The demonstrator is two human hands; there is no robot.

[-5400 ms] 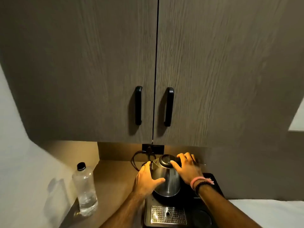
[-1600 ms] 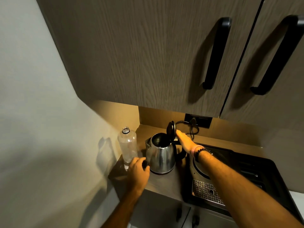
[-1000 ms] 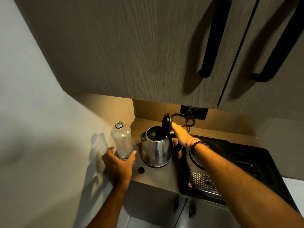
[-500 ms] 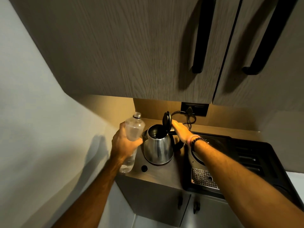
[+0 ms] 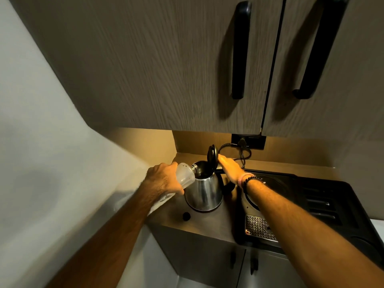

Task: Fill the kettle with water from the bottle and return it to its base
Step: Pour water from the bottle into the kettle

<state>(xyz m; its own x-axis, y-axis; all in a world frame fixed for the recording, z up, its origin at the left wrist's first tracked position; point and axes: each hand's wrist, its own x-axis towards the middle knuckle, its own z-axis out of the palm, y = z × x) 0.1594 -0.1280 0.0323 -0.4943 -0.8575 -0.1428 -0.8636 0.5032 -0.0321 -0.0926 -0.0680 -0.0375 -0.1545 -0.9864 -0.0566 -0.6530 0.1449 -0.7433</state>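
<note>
A steel kettle (image 5: 204, 192) stands on the counter, left of the black tray, with its black lid (image 5: 212, 155) flipped up. My left hand (image 5: 164, 180) grips a clear plastic bottle (image 5: 185, 176), tipped sideways with its open neck at the kettle's mouth. My right hand (image 5: 229, 168) rests on the top of the kettle's handle, behind the raised lid. The round kettle base (image 5: 252, 199) sits bare on the tray, partly hidden by my right forearm. The bottle's black cap (image 5: 186, 216) lies on the counter in front of the kettle.
A black tray (image 5: 324, 206) with a perforated metal grille (image 5: 258, 227) fills the counter's right side. A cord (image 5: 239, 150) loops from a wall socket (image 5: 248, 141) behind the kettle. Upper cabinet doors with black handles (image 5: 240, 50) hang low overhead. A wall closes the left.
My left hand lifted the bottle off the counter and tipped it over until its neck reached the kettle's opening. My right hand stayed on the kettle's handle by the open lid.
</note>
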